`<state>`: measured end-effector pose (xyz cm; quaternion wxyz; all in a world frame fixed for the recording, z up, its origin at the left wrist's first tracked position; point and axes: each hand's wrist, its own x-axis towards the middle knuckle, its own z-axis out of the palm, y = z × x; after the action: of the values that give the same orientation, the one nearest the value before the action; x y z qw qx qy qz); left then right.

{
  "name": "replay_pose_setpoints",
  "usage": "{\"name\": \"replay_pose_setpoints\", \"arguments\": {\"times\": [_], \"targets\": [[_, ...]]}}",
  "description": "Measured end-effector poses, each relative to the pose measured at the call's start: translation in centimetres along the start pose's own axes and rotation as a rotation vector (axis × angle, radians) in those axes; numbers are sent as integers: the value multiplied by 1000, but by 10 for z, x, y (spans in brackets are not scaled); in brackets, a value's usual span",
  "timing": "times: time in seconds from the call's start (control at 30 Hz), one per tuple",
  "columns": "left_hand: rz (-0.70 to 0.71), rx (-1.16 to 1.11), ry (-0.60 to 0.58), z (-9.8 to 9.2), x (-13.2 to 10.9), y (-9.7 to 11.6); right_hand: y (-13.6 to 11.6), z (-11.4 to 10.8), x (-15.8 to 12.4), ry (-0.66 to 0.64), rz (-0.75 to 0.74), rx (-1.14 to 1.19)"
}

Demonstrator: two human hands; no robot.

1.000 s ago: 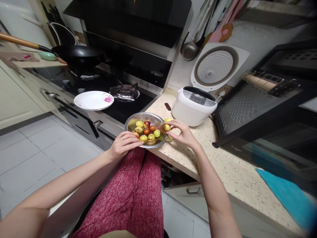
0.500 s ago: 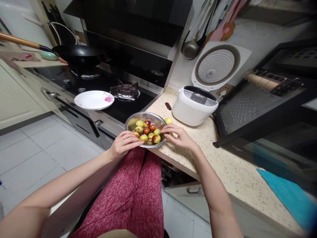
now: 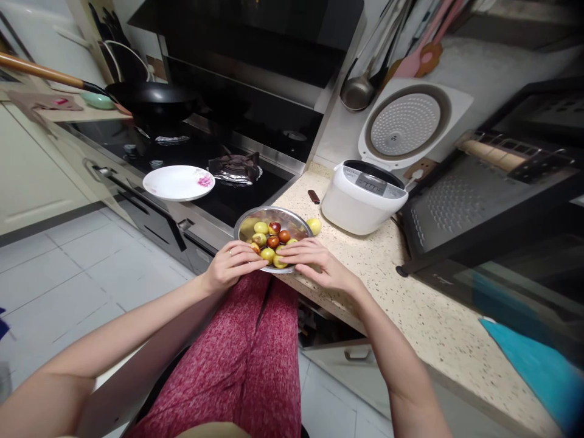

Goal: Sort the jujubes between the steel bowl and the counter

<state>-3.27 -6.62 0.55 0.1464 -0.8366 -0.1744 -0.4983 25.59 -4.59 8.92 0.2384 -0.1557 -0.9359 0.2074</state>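
Observation:
A shiny metal bowl point(image 3: 244, 220) stands at the counter's front edge, with several yellow-green and red-brown jujubes point(image 3: 272, 242) in it. My left hand point(image 3: 235, 264) lies over the bowl's near left rim, its fingers stretched out onto the fruit; the thumb is hidden. From the right, my right hand point(image 3: 317, 261) reaches over the rim, fingers extended across the jujubes and thumb apart. I see nothing gripped in it, though its fingertips cover some of the fruit. One loose yellow-green jujube point(image 3: 314, 226) sits on the counter just right of the bowl.
Behind the bowl stands a rice cooker point(image 3: 362, 204) with its lid up, near a small dark brown object point(image 3: 313, 196). A floral white plate point(image 3: 177, 182) rests at the stove's front edge. Farther left is a wok point(image 3: 155, 94); a blue cloth point(image 3: 531, 365) lies on the right.
My right hand has moved left and farther over the bowl, now covering jujubes that showed before. My left hand stays at the rim. The whole view has shifted slightly.

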Motion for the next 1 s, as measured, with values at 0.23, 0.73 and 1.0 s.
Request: {"name": "replay_pose_setpoints", "arguments": {"times": [0.23, 0.73, 1.0], "targets": [[-6, -5, 5, 1, -2, 0, 7, 6, 0, -24, 55, -202], [-16, -2, -2, 2, -4, -2, 24, -6, -7, 268, 76, -220], [-7, -5, 11, 0, -1, -1, 49, -15, -17, 453, 306, -533]]}}
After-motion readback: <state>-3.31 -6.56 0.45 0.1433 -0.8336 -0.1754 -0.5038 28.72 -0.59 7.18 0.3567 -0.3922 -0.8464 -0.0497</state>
